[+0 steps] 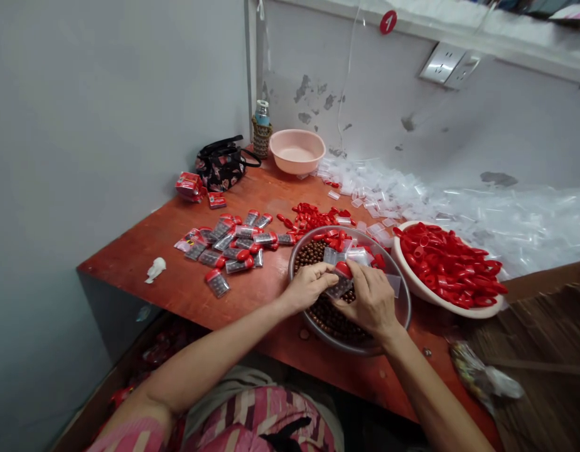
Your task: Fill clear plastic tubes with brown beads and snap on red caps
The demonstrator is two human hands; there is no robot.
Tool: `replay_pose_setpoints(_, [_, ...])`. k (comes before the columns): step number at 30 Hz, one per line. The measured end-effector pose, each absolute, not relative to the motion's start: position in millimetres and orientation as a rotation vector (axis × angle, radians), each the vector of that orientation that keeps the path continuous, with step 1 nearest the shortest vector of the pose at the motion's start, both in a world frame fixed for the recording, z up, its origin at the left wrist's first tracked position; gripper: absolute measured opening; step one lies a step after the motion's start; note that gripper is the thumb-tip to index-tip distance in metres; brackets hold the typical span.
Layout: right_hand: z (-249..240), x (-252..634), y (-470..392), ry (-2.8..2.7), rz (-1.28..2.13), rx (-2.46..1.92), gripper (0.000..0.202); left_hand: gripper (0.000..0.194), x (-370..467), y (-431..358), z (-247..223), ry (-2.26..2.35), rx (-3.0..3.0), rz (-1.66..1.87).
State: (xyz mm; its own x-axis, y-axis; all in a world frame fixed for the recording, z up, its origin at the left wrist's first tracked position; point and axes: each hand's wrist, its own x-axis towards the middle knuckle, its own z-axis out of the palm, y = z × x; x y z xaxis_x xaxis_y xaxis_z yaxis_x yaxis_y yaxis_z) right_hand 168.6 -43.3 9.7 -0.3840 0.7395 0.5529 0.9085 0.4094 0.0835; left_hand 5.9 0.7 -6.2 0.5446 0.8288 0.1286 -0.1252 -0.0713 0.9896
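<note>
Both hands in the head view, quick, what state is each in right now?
Left hand: closed, fingertips on a red-capped clear container.
Right hand: partly closed, holding the same container.

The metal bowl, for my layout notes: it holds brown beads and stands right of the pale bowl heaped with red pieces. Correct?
Wrong side: the head view shows the metal bowl, with its brown beads, left of the pale bowl of red pieces.

The desk point(252, 295) is orange-red, the beads point(327, 320) glossy brown, and the metal bowl point(405, 311) silver-grey. The packet between the hands has a red cap point(343, 270). The basin point(297, 166) is pale pink; the black bag point(221, 171) bears pinkish flowers. Pink, maroon and cream patches pattern the clothing point(252, 414).
</note>
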Motion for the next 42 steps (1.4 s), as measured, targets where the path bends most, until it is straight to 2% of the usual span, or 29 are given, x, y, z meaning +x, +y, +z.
replay_pose_setpoints(7, [8.1,158.4,-45.3,-2.072,-0.253,-1.407,0.062,0.032,7.0,-1.8,-7.0,0.632,1.346,0.921])
replay_pose_setpoints(14, [-0.6,155.8,-43.6,-2.057,-0.255,-1.381,0.063,0.026,9.3,-2.4,-9.6,0.704,1.42,0.973])
replay_pose_setpoints(16, [2.5,155.8,-42.9,-2.124,-0.171,-1.4,0.07,0.027,10.7,-3.5,-7.9,0.688,1.368,0.994])
replay_pose_setpoints(20, [23.0,166.8,-34.7,-2.18,0.259,-1.363,0.105,0.034,2.8,-1.6,3.8,0.589,1.154,1.077])
replay_pose_setpoints(21, [28.5,172.9,-30.6,-2.125,0.312,-1.368,0.106,0.035,-3.9,1.7,6.9,0.598,1.136,1.103])
replay_pose_setpoints(22, [33.1,179.8,-26.0,-2.063,0.315,-1.393,0.099,0.035,-13.0,6.7,9.2,0.633,1.136,1.132])
replay_pose_setpoints(26, [38.2,199.8,-9.0,-2.101,0.104,-1.556,0.048,0.038,-67.8,42.1,2.8,0.971,1.278,1.277])
replay_pose_setpoints(29, [32.8,193.3,-3.4,-2.298,-0.049,-1.79,0.029,0.038,-112.5,73.5,-15.0,1.422,1.504,1.326])
replay_pose_setpoints(32, [26.7,179.3,0.9,-2.22,-0.115,-2.163,0.033,0.032,-141.5,94.5,-32.0,1.765,1.675,1.197])
replay_pose_setpoints(35, [21.4,176.7,6.6,-2.043,0.081,-2.255,0.044,0.032,-144.8,97.5,-37.0,1.859,1.809,1.135])
replay_pose_setpoints(39, [18.9,192.5,4.8,-1.889,0.369,-2.037,0.047,0.034,-109.0,70.5,-18.5,1.588,2.01,1.317])
replay_pose_setpoints(42, [21.9,200.9,-8.6,-1.791,0.63,-1.736,0.048,0.026,-64.0,36.0,1.8,1.228,2.009,1.263])
